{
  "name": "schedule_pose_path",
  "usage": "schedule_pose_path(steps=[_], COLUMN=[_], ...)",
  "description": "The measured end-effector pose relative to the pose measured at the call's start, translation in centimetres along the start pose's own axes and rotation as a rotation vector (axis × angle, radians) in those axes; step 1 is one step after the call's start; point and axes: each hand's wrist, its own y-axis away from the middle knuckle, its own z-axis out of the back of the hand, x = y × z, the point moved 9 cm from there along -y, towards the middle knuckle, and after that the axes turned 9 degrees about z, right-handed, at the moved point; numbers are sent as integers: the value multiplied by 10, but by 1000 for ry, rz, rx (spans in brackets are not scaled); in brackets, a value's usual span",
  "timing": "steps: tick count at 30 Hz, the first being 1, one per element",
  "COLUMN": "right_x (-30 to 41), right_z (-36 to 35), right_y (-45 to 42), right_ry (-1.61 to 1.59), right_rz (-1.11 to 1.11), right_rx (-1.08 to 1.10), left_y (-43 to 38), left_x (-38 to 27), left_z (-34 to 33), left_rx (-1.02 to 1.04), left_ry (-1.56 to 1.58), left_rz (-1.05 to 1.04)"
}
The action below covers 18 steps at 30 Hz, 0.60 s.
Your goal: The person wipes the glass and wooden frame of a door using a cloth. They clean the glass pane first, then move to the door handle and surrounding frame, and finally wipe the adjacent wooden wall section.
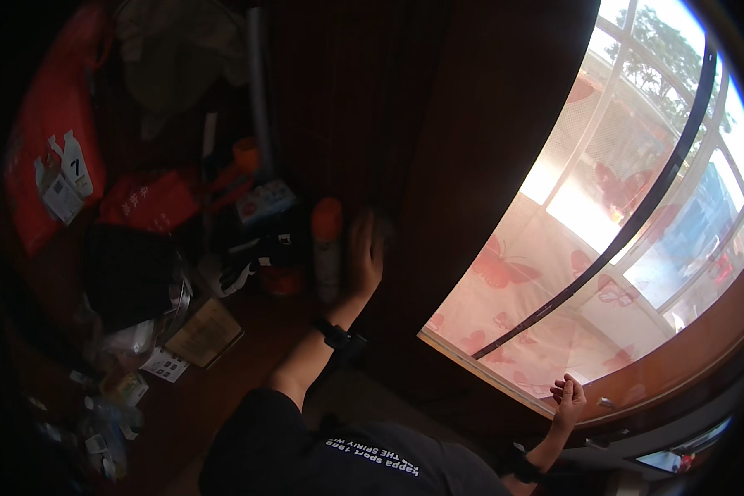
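My left hand, blurred and in shadow, reaches into a dark cabinet space with its fingers extended away from me. Just left of it stands a spray can with an orange cap. Something dark shows by the fingertips, too dim to name; whether the hand holds it I cannot tell. My right hand hangs at the lower right, fingers loosely curled with nothing visible in them. It appears in front of the lower edge of a sheer curtain printed with red butterflies.
Red bags, a black bag, a cardboard box and plastic-wrapped items crowd the left side. An orange cup-like object lies further back. A dark wooden panel borders the bright window; a black strip crosses the curtain.
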Motion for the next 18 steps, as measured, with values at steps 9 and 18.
schedule_pose_path(steps=[9, 18], right_x=[-1, 10], right_z=[16, -4], right_y=[17, 17], right_ry=[2, 12], right_rz=[-25, -48], right_rx=[-101, -112], left_y=[-211, -341], left_x=[-125, -203], left_z=[49, 69], left_rx=[-412, -413], left_ry=[-172, -136], left_rz=[-127, -277])
